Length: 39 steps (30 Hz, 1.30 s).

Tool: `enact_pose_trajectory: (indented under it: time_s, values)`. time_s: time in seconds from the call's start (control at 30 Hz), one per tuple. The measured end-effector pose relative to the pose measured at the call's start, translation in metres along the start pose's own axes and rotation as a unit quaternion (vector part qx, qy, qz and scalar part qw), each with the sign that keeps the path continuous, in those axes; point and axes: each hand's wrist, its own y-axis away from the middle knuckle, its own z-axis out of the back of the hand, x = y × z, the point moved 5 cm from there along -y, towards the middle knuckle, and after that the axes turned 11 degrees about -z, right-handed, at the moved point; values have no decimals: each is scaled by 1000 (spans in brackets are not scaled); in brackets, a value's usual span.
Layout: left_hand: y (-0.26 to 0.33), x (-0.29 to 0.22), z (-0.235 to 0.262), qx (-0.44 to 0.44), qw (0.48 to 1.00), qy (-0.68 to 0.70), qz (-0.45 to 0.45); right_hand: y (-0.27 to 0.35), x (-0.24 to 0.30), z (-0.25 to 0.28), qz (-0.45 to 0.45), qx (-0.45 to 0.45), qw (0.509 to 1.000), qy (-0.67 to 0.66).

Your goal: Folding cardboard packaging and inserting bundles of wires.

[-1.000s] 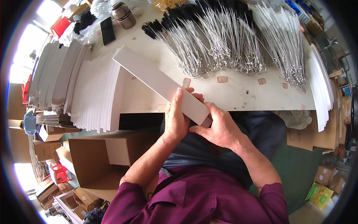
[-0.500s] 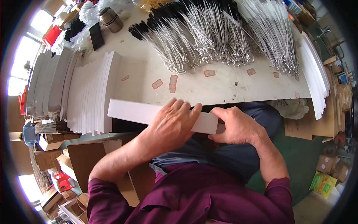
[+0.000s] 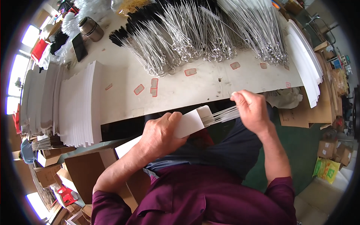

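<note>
While thin metal rods [image 3: 225,115] jut from a long white carton [image 3: 190,125], all eyes are on its open mouth

And here we are, just off the near edge of the surface [image 3: 123,95], with the carton held above the lap [image 3: 225,152], slanting from near left up to the right. The left hand [image 3: 161,135] has a full grip on it, fingers and palm wrapped over its middle. Across on the right, the right hand [image 3: 253,108] is closed too, fingers curled in at the rods' outer ends; it looks to have the bunch, though the exact pinch is hidden. What seems an end flap [image 3: 204,112] stands at the mouth, right beside the rods.

So, the step in hand, by my reading: working that bunch through the mouth, 1 hand steadying, the other on the rods. In or out? This moment alone can't tell me. Either way, the next move calls for a straight line: rods level with the carton, the bunch tight, the flap clear so nothing snags.

Farther off, a big spread of wire brushes [image 3: 183,41] lies with looped ends facing near, between white card pieces [image 3: 80,108] at left and a white stack [image 3: 305,60] at right.
</note>
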Motion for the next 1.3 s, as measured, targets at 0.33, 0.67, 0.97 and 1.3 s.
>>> enact_pose_trajectory:
  time_s: [0.33, 0.67, 0.97, 1.3]
  values:
    - [9, 7, -32, -23, 998, -33, 46, 9, -7, -64, -143, 110, 926, -333]
    - [9, 16, -35, -33, 997, -52, 47, 17, -3, -65, -60, 9, 983, -172]
    - [14, 14, -46, -22, 996, -30, 85, 22, -20, -88, -131, 41, 924, -358]
    - [16, 13, -50, -23, 995, -22, 89, 28, -21, -99, -134, 41, 904, -403]
